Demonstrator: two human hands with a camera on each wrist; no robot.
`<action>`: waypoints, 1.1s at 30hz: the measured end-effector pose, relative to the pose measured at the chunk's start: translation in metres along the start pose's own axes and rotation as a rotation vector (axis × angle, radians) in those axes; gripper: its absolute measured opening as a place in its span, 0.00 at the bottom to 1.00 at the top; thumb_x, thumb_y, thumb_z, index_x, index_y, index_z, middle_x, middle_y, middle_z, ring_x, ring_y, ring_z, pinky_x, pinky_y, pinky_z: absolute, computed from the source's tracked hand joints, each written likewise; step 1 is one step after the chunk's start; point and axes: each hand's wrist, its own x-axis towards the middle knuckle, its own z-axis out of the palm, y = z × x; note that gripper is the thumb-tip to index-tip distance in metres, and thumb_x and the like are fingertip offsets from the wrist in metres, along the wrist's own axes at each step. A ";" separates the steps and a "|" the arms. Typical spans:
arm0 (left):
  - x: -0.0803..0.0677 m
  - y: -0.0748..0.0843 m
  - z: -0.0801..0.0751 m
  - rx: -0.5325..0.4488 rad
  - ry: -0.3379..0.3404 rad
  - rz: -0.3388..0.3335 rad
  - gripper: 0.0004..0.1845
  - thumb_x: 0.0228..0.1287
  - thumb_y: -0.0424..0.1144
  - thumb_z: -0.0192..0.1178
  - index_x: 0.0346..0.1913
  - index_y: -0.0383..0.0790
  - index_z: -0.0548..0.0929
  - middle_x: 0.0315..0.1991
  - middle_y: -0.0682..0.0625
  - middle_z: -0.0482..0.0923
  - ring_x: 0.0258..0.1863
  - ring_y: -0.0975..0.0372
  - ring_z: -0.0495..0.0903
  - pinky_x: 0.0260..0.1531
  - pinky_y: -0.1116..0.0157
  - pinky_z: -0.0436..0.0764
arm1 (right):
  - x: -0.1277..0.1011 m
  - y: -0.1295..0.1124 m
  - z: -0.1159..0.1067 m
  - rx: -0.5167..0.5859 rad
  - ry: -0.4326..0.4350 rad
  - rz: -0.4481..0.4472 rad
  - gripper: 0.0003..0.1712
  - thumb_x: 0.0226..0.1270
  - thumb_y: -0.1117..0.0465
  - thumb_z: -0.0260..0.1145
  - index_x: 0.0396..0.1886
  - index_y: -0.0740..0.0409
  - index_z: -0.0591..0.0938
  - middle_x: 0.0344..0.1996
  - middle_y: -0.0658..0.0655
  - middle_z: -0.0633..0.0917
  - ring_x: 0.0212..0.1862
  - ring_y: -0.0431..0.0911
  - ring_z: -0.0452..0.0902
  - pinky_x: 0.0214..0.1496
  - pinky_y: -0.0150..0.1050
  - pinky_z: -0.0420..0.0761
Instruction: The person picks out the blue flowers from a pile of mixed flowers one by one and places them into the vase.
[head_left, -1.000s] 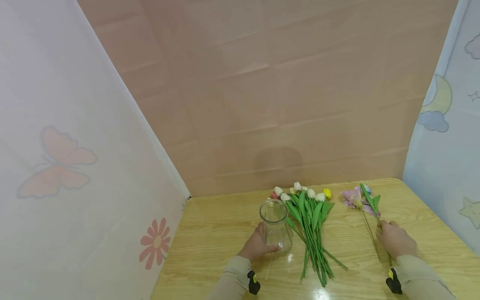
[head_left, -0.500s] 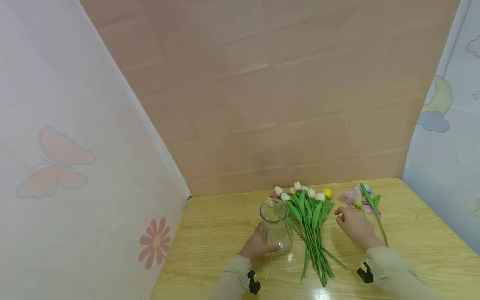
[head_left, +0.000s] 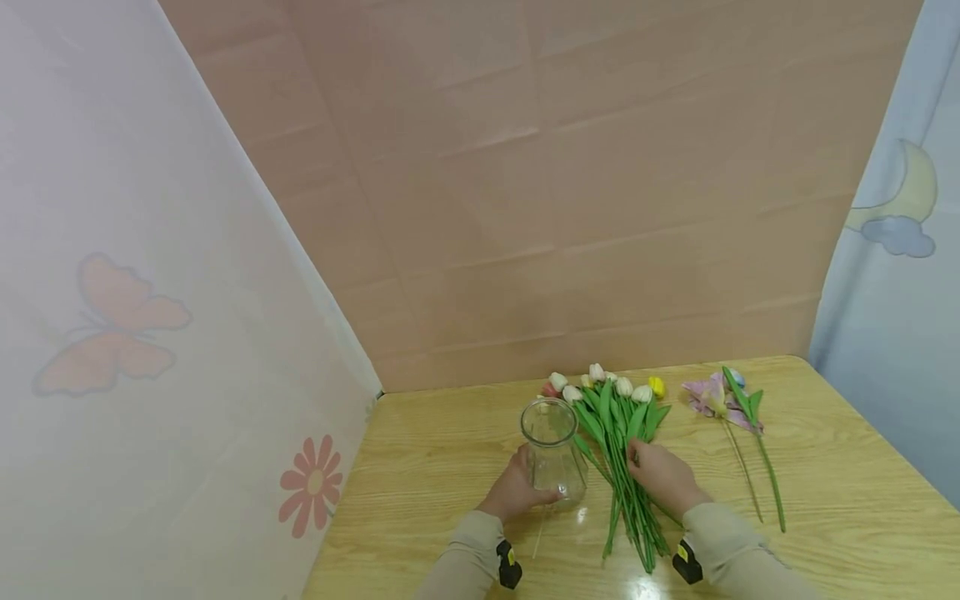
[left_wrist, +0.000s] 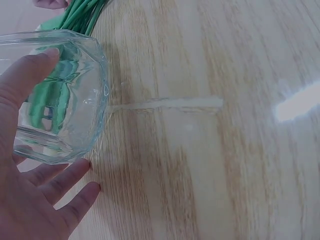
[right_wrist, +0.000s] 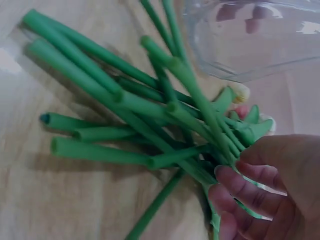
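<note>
Left hand (head_left: 516,490): holds the glass vase from its 8 o'clock side, thumb and fingers curved around the lower wall; palm rests on the table.
Glass vase (head_left: 553,454): upright at the table's centre, just at 9 o'clock of the tulip stems; clear, faceted body with a narrower neck and round open mouth; the green stems show through its wall in the left wrist view.
Tulip bunch (head_left: 621,433): lies flat between the two hands, heads at 12 o'clock, cut ends at 6 o'clock; smooth, matte green stems and leaves; white, pink and yellow buds.
Right hand (head_left: 663,477): rests on the stems at mid-length, fingers curled over them; whether it actually grips them cannot be told.
Lily stem (head_left: 731,408): lies at 3 o'clock of the bunch, well apart from the right hand; pale purple petals, thin stalk.
Table (head_left: 840,467): light wood grain, glossy.
</note>
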 end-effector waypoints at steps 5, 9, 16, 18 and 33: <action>0.002 -0.003 0.002 0.017 0.009 0.007 0.59 0.45 0.58 0.74 0.75 0.41 0.52 0.69 0.37 0.60 0.68 0.45 0.64 0.63 0.46 0.69 | 0.002 0.003 0.009 0.005 -0.013 0.048 0.09 0.67 0.62 0.60 0.28 0.55 0.70 0.17 0.50 0.70 0.20 0.43 0.64 0.22 0.37 0.63; 0.001 -0.003 0.002 0.017 0.014 0.009 0.58 0.45 0.57 0.74 0.74 0.40 0.52 0.69 0.37 0.61 0.67 0.45 0.65 0.62 0.46 0.69 | 0.004 0.004 0.011 0.020 -0.031 0.081 0.12 0.68 0.61 0.60 0.25 0.54 0.68 0.17 0.51 0.68 0.20 0.43 0.62 0.23 0.36 0.61; 0.000 -0.001 0.001 0.008 0.007 -0.005 0.59 0.45 0.57 0.75 0.75 0.39 0.52 0.70 0.36 0.60 0.68 0.44 0.64 0.63 0.45 0.68 | 0.005 0.005 0.012 0.061 -0.036 0.100 0.14 0.69 0.60 0.58 0.23 0.55 0.68 0.16 0.50 0.66 0.20 0.43 0.61 0.24 0.36 0.61; -0.001 0.000 0.001 0.018 0.005 -0.005 0.59 0.46 0.57 0.75 0.75 0.39 0.51 0.70 0.36 0.59 0.68 0.43 0.64 0.62 0.45 0.69 | 0.004 0.005 0.012 0.085 -0.037 0.111 0.13 0.69 0.61 0.58 0.24 0.56 0.68 0.16 0.51 0.67 0.20 0.43 0.61 0.24 0.36 0.61; -0.008 0.014 -0.005 0.010 0.004 -0.015 0.55 0.49 0.52 0.74 0.74 0.39 0.52 0.68 0.37 0.61 0.67 0.45 0.65 0.63 0.45 0.68 | 0.002 -0.001 0.004 0.165 0.033 0.180 0.13 0.73 0.58 0.52 0.44 0.66 0.73 0.17 0.52 0.72 0.19 0.44 0.65 0.20 0.37 0.64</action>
